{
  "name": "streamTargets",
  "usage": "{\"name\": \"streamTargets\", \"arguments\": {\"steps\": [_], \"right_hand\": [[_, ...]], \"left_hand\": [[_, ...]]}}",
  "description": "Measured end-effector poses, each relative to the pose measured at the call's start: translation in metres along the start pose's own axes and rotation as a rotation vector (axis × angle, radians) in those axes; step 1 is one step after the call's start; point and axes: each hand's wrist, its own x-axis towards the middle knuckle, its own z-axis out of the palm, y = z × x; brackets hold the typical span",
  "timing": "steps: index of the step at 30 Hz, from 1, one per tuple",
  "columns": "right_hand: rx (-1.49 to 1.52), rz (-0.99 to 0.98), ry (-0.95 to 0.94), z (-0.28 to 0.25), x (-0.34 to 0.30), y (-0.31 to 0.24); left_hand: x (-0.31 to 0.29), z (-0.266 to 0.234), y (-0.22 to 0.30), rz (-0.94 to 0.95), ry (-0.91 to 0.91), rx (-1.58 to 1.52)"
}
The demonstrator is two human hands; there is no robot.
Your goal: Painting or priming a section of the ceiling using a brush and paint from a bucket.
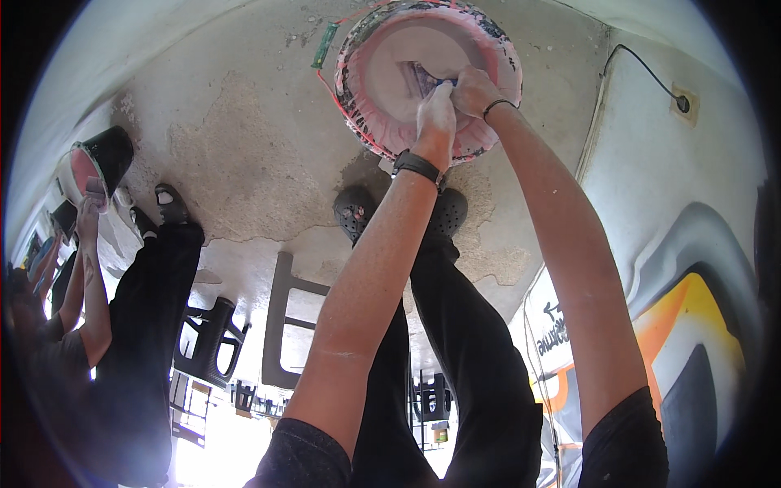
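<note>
Both my arms reach forward over a round tub [370, 122] with a pink-smeared rim, spattered black and white. Thick pale pink liquid [390, 53] fills it. My left hand [438, 114] is closed near the head of a wide flat brush [421, 80], whose coated end is at the liquid's surface. My right hand [476, 92] is closed around the dark blue handle end, beside the left. Pale residue coats my left fingers. My fingers cover most of the handle.
A red wire with a green grip [325, 45] curves along the tub's left side. At left, another person's hand [88, 220] holds a similar brush by a black bucket [110, 159]. A black cable [626, 50] runs to a wall outlet at right. Dark plastic stools [213, 342] stand behind.
</note>
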Motion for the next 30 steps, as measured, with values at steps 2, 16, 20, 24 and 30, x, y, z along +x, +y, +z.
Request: {"name": "streamTargets", "arguments": {"steps": [2,16,20,24,30], "right_hand": [[-0.071,0.012,0.02,-0.001,-0.005,0.0],[-0.528,-0.01,0.313,0.004,-0.043,-0.044],[-0.643,-0.032,0.389,0.014,-0.048,-0.048],[-0.626,-0.077,0.249,0.031,-0.043,-0.04],[-0.417,-0.034,0.061,0.058,-0.051,-0.046]], "left_hand": [[-0.001,0.003,-0.001,-0.017,0.012,0.04],[-0.024,-0.029,0.004,-0.132,0.05,0.028],[-0.038,-0.028,0.013,-0.112,0.036,-0.012],[-0.036,-0.025,0.01,-0.041,0.049,-0.055],[-0.025,-0.036,0.004,0.033,0.142,0.237]]}}
